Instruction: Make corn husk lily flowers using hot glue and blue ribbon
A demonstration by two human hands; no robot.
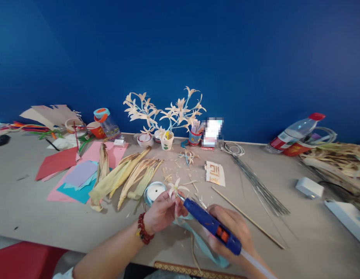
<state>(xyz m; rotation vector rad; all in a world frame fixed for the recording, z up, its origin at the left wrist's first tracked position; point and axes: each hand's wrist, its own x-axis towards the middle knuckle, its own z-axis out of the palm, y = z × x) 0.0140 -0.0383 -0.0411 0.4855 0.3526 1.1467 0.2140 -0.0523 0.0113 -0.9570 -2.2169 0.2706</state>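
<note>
1 left hand pinches a flower, the right grips a glue gun, near the table edge.

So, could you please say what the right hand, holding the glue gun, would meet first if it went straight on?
Probably the pale flower in the left hand: the right hand aims the glue gun's nozzle at its base, though depth leaves contact unclear.

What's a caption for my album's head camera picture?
Left hand holds a pale flower; right hand points a blue glue gun at it.
</note>
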